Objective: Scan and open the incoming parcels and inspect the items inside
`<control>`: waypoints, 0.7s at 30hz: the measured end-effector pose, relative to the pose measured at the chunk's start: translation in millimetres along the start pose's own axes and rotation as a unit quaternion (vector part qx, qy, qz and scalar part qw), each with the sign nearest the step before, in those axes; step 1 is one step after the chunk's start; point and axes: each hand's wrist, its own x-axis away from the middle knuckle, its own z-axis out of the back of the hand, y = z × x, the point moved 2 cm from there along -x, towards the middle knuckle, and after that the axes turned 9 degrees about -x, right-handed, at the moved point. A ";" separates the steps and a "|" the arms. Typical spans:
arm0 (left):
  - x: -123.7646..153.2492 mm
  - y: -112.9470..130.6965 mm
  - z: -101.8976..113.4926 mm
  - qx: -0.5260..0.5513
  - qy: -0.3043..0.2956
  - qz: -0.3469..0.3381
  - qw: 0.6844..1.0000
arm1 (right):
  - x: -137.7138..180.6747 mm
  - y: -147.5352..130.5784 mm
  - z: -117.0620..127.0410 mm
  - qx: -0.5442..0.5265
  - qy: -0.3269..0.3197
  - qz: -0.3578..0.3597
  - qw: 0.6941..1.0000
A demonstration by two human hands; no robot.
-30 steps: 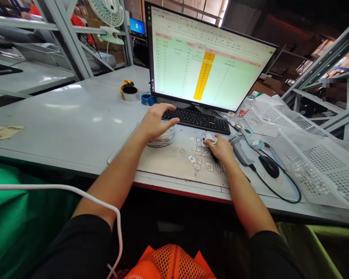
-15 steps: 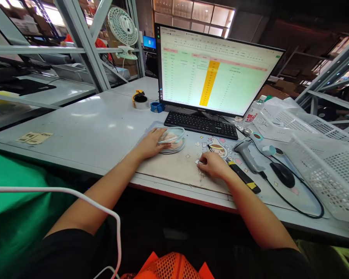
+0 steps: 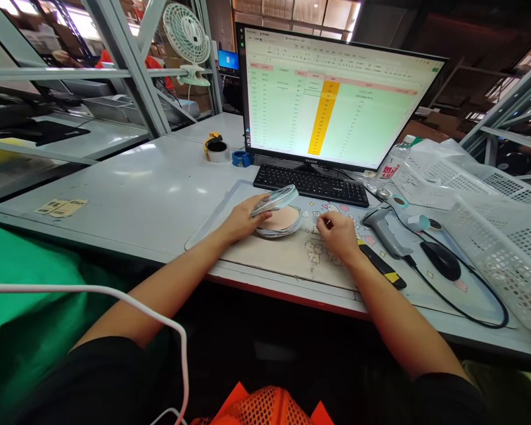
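Note:
My left hand (image 3: 246, 219) grips the left side of a round clear pouch (image 3: 287, 227) with a pale pink inside, on the desk mat. Its upper clear layer (image 3: 281, 198) is tilted up under my fingers, apart from the lower part. My right hand (image 3: 338, 233) is closed just right of the pouch, above the mat's cartoon print. Its thumb and fingers are pressed together, and what they hold, if anything, is too small or hidden to make out. A yellow-and-black box cutter (image 3: 383, 267) lies beside my right wrist.
Behind my hands stand a black keyboard (image 3: 312, 186) and a monitor (image 3: 331, 106). A grey barcode scanner (image 3: 387, 232), a black mouse (image 3: 441, 260) and white perforated baskets (image 3: 508, 254) are at right. Tape rolls (image 3: 216, 150) sit at back left. A white cable (image 3: 115, 291) crosses the left foreground.
My left hand has raised the pouch's upper layer, which lay flatter before. My right hand has moved slightly away from me; the small white piece seen at its fingertips no longer shows clearly.

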 end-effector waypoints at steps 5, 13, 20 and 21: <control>0.2 18.0 -11.2 -0.011 -0.002 -0.013 1.000 | 0.9 -19.0 -16.8 0.039 0.063 0.129 0.989; 6.3 35.2 -26.4 -0.048 0.004 -0.055 0.997 | 9.3 -37.3 -48.5 0.131 -0.108 0.118 0.978; 8.2 34.2 -25.6 -0.096 0.002 -0.102 0.990 | 6.2 -32.6 -45.6 0.039 -0.194 0.116 0.973; 8.5 33.9 -25.3 -0.098 -0.001 -0.102 0.990 | 6.8 -30.6 -45.0 0.023 -0.202 0.121 0.972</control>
